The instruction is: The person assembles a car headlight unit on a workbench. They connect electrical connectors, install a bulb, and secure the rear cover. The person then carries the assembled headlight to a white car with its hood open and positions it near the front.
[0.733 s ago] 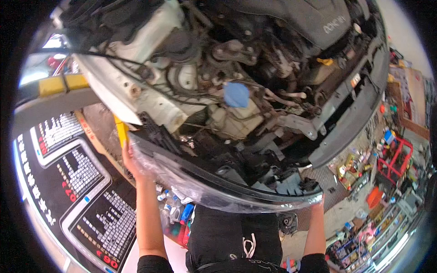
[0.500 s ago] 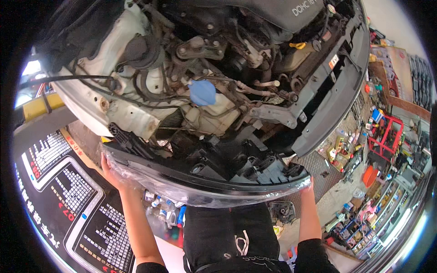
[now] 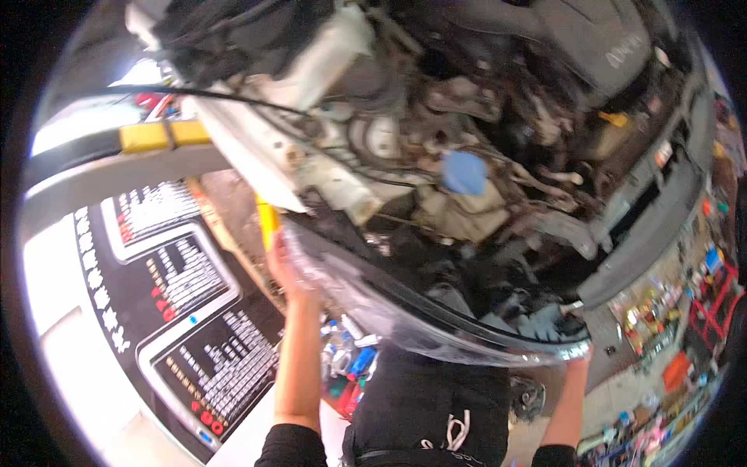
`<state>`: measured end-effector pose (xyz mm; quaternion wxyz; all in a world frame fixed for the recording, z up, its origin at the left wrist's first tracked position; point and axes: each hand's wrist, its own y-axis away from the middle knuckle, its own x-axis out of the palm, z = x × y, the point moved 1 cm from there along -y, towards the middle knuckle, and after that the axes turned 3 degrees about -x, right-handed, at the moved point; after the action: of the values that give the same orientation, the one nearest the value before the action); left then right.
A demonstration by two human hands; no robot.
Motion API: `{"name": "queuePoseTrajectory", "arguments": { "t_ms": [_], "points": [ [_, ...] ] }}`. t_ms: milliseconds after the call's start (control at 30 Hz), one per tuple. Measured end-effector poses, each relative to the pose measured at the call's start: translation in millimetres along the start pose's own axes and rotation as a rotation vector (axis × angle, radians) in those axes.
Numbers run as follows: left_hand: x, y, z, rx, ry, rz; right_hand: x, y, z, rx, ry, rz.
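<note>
Between my two hands is a car headlight (image 3: 436,336), long and curved, its outer lens covered in clear plastic film. It sits at the open front corner of a car, against the gap below the engine bay (image 3: 467,210). My left hand (image 3: 289,268) is closed round its left end, beside the tip of the white fender (image 3: 253,167). At the other end, my right hand (image 3: 577,359) grips the lower right corner near the grey bumper (image 3: 661,241). Black housing parts on the headlight's back face the car; most fingertips are hidden behind or blurred.
A blue cap (image 3: 464,173) tops a pale reservoir in the engine bay. On the left stand a yellow-padded lift arm (image 3: 167,136) and a black printed board (image 3: 226,342). Bottles and small items lie below; a red rack (image 3: 712,303) and cluttered tools fill the right.
The view has turned left, so the car and my hands appear farther right. The headlight slopes down more steeply to the right in the picture. Both hands keep their hold on it.
</note>
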<state>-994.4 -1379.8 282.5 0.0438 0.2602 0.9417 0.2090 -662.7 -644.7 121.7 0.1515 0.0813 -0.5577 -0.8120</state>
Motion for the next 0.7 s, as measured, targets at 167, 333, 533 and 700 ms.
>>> {"name": "queuePoseTrajectory", "arguments": {
  "t_ms": [167,333,533,700],
  "points": [
    [-1.9,16.3,3.6,-0.181,0.246,0.341,8.7,3.4,2.6,0.017,0.018,-0.056],
    [3.7,40.4,-2.3,-0.182,0.103,0.317,10.1,1.5,4.9,0.028,0.025,-0.081],
    [8.3,47.4,-7.8,-0.045,-0.161,0.273,12.8,-1.4,-0.9,0.041,0.021,-0.072],
    [-2.1,32.5,-13.9,-0.079,-0.3,0.132,11.7,-9.9,-18.3,0.061,-0.009,0.005]
  ]
}}
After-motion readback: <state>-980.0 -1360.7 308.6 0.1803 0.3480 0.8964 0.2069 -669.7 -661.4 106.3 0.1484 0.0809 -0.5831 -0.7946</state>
